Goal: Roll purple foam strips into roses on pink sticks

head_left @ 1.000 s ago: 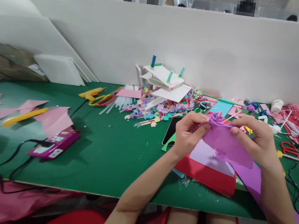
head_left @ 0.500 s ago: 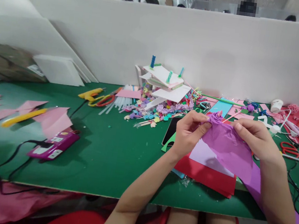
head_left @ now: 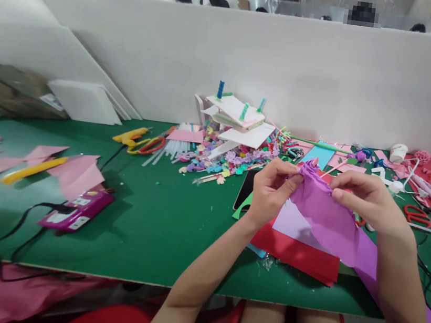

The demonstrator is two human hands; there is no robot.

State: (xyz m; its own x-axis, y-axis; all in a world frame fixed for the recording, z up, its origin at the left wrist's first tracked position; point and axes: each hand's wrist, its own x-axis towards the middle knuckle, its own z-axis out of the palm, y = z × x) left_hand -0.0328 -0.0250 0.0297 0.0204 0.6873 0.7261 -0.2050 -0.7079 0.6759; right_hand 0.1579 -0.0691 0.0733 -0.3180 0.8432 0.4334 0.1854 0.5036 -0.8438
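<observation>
Both hands hold a sheet of purple crepe paper above the table. My left hand is closed, pinching the gathered, twisted top of the paper, where a small pink tip pokes out. My right hand is closed too, with thumb and finger pinching the paper's upper right edge. The rest of the crepe paper hangs down between them. Under it lie a pale lilac sheet and red sheets. A purple strip runs beneath my right forearm. A dark phone lies partly behind my left hand.
A heap of colourful flower-shaped pieces lies under stacked white boards. A yellow glue gun and scissors are to its left. Red-handled scissors lie at right. A magenta box with black cords sits front left.
My right hand has shifted slightly left along the paper's edge, and the hanging sheet has swung a little left. My left hand keeps its pinch on the gathered top.
</observation>
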